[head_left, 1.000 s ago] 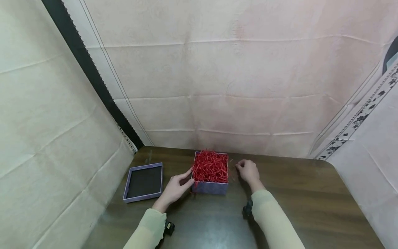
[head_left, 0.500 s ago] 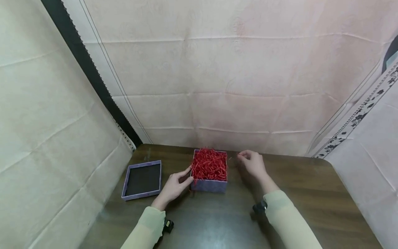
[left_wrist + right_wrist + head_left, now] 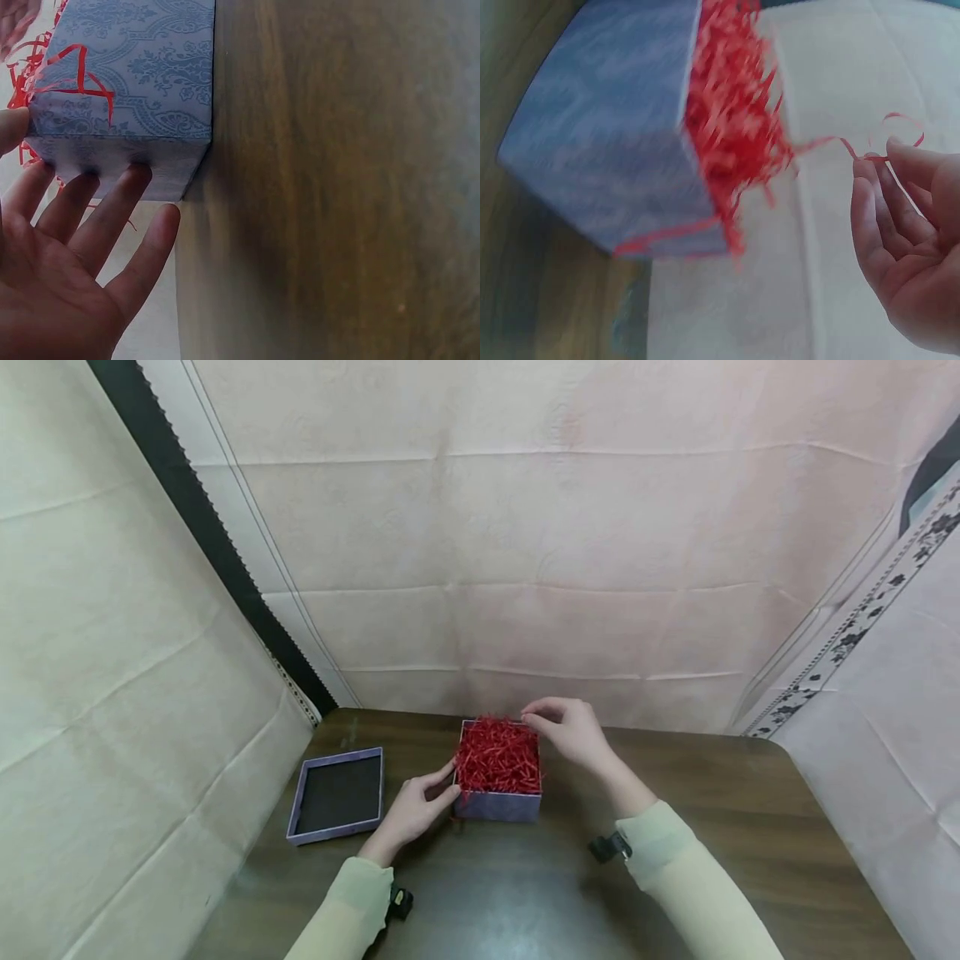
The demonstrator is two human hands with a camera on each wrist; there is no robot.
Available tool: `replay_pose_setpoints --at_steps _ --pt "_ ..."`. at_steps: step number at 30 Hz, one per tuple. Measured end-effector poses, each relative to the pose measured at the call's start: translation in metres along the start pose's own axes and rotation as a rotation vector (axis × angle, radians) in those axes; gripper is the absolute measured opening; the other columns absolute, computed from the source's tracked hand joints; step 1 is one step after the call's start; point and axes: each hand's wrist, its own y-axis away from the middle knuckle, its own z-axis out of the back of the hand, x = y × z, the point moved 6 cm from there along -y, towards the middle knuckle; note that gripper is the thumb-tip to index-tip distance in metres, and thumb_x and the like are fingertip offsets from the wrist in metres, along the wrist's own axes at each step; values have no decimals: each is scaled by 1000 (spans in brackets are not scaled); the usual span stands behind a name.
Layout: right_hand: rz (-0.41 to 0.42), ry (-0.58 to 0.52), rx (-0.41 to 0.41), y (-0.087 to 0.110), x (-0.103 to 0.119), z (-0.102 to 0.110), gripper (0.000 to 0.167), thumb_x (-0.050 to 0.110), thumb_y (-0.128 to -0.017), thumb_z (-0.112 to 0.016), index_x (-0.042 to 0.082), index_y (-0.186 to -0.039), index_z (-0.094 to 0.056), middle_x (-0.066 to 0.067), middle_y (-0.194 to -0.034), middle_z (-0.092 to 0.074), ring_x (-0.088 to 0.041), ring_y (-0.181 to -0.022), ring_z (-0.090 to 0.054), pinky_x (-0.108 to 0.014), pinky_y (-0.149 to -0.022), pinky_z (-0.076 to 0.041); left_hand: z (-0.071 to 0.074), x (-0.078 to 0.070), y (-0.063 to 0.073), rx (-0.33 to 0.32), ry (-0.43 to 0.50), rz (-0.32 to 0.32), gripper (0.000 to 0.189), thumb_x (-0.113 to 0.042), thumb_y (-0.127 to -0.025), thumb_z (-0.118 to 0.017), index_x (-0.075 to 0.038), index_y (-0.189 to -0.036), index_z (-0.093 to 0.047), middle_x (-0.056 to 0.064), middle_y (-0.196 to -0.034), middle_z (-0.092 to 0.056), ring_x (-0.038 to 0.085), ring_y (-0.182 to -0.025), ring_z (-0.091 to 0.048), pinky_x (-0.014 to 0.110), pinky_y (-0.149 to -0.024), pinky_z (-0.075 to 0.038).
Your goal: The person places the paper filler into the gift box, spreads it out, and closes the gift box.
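Observation:
A blue-purple patterned gift box (image 3: 497, 807) stands on the table, heaped with red shredded paper (image 3: 498, 756). My left hand (image 3: 416, 807) touches its left side. In the left wrist view the fingers (image 3: 112, 214) are spread, with several fingertips against the box wall and the thumb up by the rim. My right hand (image 3: 573, 732) is raised over the box's back right corner. Between its thumb and fingertips it pinches a thin red paper strip (image 3: 845, 143), which curls out on both sides of the fingers in the right wrist view.
Left of the box lies its shallow lid (image 3: 337, 795), dark inside face up. The brown wooden table (image 3: 720, 827) reaches back to a pale cloth wall (image 3: 600, 568). A few red strands (image 3: 81, 71) hang over the box's outside.
My right hand has lifted off the table to the right of the box and moved left over its back right corner with the paper strip. The left hand stays at the box.

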Motion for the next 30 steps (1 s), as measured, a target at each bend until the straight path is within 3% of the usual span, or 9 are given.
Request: replay_pose_setpoints --at_steps 5,11,19,27,30 --pt "40 59 46 -4 12 -19 16 27 -102 -77 17 -111 -85 8 -104 -80 -13 -95 -74 -44 -86 -60 1 0 -1 -14 -3 -7 60 -44 -105 -70 -22 -158 -54 0 -155 -56 27 -140 -57 55 -114 -46" --pt "89 209 226 1 10 -45 18 17 -100 -78 12 -117 -84 1 -114 -80 -17 -104 -74 -43 -92 -61 0 1 -1 -2 6 0 60 -45 -104 -71 -22 -158 -54 -1 -155 -56 25 -140 -57 52 -114 -47" --pt "126 272 221 6 15 -47 19 14 -97 -81 12 -116 -84 -1 -114 -80 -20 -107 -74 -43 -95 -60 1 2 1 -7 0 14 60 -43 -104 -71 -19 -157 -56 2 -155 -57 28 -139 -58 53 -112 -48" --pt "394 416 328 16 32 -75 30 31 -93 -87 19 -120 -84 2 -120 -76 -17 -115 -69 -40 -101 -56 3 4 -1 7 -1 29 61 -45 -103 -71 -20 -157 -57 3 -154 -57 29 -140 -58 57 -114 -46" --pt "445 466 362 20 36 -89 35 38 -91 -89 22 -121 -84 4 -121 -75 -17 -116 -67 -38 -103 -55 3 3 -1 8 -1 37 60 -45 -104 -71 -20 -157 -57 5 -155 -58 31 -140 -58 59 -113 -46"
